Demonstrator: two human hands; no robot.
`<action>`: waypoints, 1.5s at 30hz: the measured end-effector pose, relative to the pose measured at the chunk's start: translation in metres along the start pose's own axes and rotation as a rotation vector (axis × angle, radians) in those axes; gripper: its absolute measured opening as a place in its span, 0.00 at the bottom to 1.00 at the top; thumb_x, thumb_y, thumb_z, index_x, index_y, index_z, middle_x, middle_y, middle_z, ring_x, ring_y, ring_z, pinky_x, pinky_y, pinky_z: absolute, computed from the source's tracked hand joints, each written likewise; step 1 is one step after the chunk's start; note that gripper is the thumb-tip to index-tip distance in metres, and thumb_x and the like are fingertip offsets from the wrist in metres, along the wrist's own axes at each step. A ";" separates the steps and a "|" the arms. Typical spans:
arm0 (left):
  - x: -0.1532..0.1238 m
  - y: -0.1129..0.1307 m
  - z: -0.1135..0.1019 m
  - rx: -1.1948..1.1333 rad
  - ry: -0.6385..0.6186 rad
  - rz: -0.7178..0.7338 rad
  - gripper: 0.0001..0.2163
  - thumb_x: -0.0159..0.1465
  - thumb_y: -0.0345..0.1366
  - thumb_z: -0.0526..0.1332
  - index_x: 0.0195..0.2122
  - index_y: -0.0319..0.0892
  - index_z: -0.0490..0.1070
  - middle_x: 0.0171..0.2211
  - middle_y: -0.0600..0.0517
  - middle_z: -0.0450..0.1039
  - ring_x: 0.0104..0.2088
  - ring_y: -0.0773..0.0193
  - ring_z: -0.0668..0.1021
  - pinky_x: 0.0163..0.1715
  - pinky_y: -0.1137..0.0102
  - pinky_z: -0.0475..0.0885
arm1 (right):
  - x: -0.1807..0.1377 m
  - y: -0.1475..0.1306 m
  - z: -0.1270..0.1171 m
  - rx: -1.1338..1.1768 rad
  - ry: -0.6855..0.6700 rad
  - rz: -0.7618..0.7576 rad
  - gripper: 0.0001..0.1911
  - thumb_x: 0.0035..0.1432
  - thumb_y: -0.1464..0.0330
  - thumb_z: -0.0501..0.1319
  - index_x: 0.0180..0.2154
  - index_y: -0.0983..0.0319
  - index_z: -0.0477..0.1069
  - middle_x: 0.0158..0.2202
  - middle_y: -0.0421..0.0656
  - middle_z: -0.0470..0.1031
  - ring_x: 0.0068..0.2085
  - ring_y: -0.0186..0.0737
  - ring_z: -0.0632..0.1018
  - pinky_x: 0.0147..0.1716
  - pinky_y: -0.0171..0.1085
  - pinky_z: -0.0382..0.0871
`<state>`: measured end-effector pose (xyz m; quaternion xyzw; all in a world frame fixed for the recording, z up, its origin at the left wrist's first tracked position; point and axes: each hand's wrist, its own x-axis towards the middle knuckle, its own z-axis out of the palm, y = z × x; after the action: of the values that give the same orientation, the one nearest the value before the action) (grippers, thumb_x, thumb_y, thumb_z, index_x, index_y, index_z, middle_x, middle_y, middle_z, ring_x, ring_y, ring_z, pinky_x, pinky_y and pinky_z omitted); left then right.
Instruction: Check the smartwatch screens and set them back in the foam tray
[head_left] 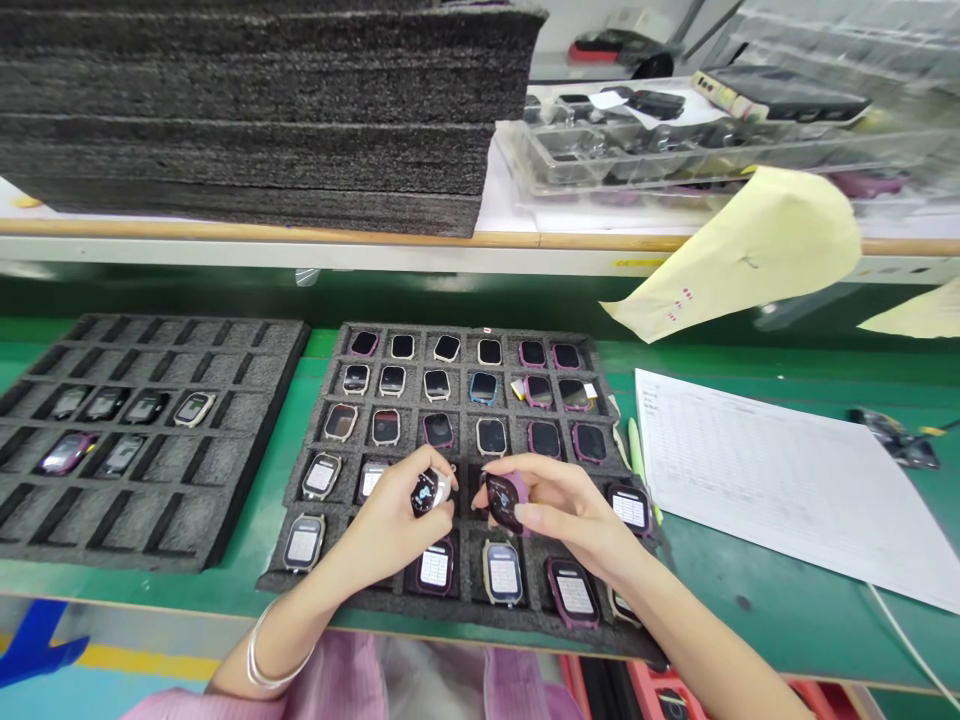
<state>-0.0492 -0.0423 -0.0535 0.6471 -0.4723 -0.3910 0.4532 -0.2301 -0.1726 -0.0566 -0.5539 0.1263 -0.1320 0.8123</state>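
My left hand [409, 510] is closed around a silver smartwatch [426, 493] whose lit dark screen faces up. In my right hand [559, 500] a purple smartwatch [504, 502] is pinched between thumb and fingers, its screen also lit. Both hands hover over the middle of a black foam tray [465, 610] filled with rows of strapless smartwatches. Watches in the tray's far rows have dark screens. Nearer ones, such as a purple-framed watch [574, 590] and a silver-framed watch [502, 573], show white screens with a grid. My hands and forearms hide several of the compartments.
A second foam tray [169, 460] at the left holds several watches. Printed sheets [795, 480] and a green pen [636, 450] lie right of the main tray. Stacked foam [247, 110] and clear plastic trays [600, 160] stand on the shelf, with yellow paper [750, 250] hanging off its edge.
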 end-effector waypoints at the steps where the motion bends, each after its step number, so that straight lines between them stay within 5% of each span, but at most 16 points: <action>1: 0.000 0.000 0.000 -0.006 0.001 -0.001 0.07 0.57 0.26 0.56 0.35 0.43 0.65 0.31 0.56 0.67 0.35 0.64 0.72 0.38 0.71 0.65 | 0.000 0.000 0.000 0.000 -0.001 -0.005 0.17 0.61 0.67 0.67 0.52 0.56 0.75 0.44 0.45 0.81 0.41 0.40 0.79 0.41 0.37 0.71; 39: -0.004 0.000 -0.002 -0.011 0.050 0.113 0.08 0.58 0.23 0.57 0.36 0.44 0.65 0.30 0.58 0.64 0.33 0.68 0.69 0.37 0.74 0.65 | -0.003 -0.003 -0.001 -0.016 -0.035 -0.047 0.16 0.62 0.67 0.67 0.52 0.57 0.74 0.42 0.45 0.81 0.39 0.37 0.78 0.39 0.33 0.70; 45: -0.005 -0.003 0.002 -0.177 -0.003 -0.056 0.09 0.62 0.31 0.60 0.44 0.45 0.65 0.35 0.55 0.67 0.28 0.68 0.73 0.25 0.75 0.71 | -0.002 0.001 -0.003 0.003 -0.030 0.027 0.18 0.66 0.64 0.63 0.56 0.58 0.69 0.46 0.46 0.79 0.43 0.39 0.79 0.45 0.37 0.71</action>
<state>-0.0515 -0.0375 -0.0565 0.6170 -0.4182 -0.4448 0.4965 -0.2330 -0.1739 -0.0581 -0.5527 0.1214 -0.1131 0.8167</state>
